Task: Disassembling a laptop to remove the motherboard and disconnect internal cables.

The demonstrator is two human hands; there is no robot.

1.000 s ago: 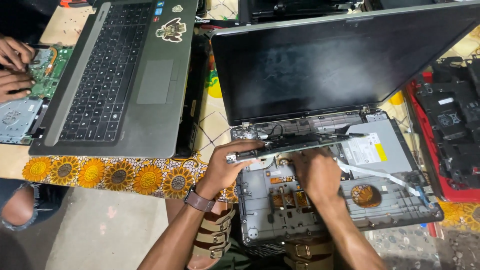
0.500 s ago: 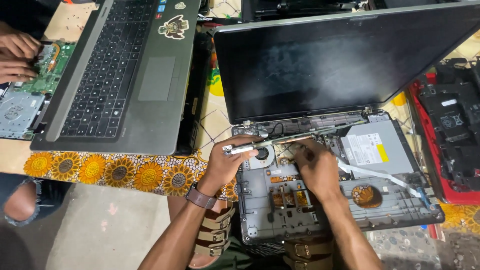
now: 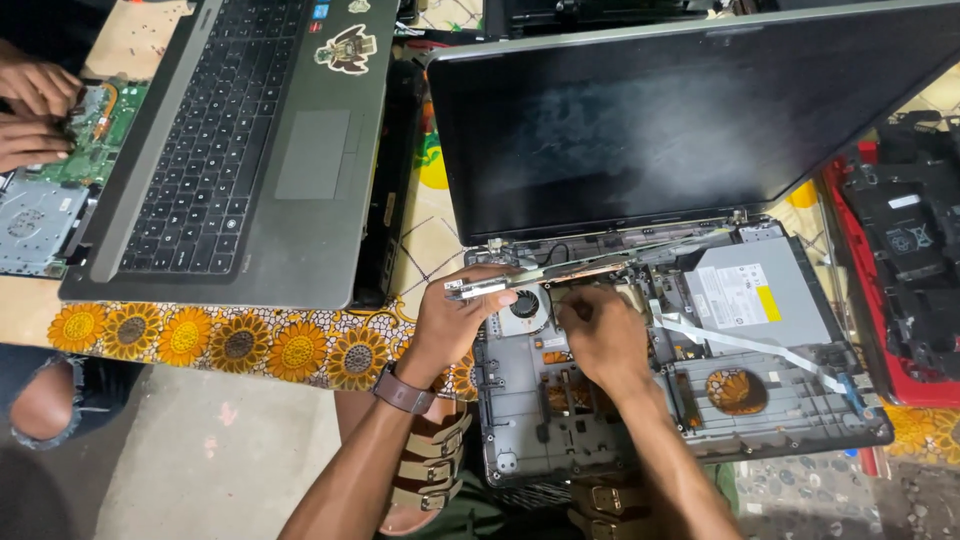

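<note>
A dismantled laptop lies in front of me, its grey base [image 3: 800, 405] stripped bare and its dark screen [image 3: 680, 120] tilted up behind. My left hand [image 3: 455, 320] grips the left end of the circuit board [image 3: 570, 270] and holds it tilted up out of the base. My right hand [image 3: 600, 330] reaches under the raised board, fingertips at the parts beside the small round fan [image 3: 525, 305]. What those fingers pinch is hidden. A silver optical drive [image 3: 755, 290] sits at the base's right, with a white ribbon cable [image 3: 740, 345] across it.
A second grey laptop [image 3: 250, 150] lies open at the left on the sunflower-print cloth [image 3: 230, 340]. Another person's hands [image 3: 35, 110] work on a green board [image 3: 95, 135] at the far left. Black parts [image 3: 915, 240] sit on a red tray [image 3: 850, 250] at the right.
The circuit board has tilted higher at its left end. My right hand has moved left and further under it, towards the fan.
</note>
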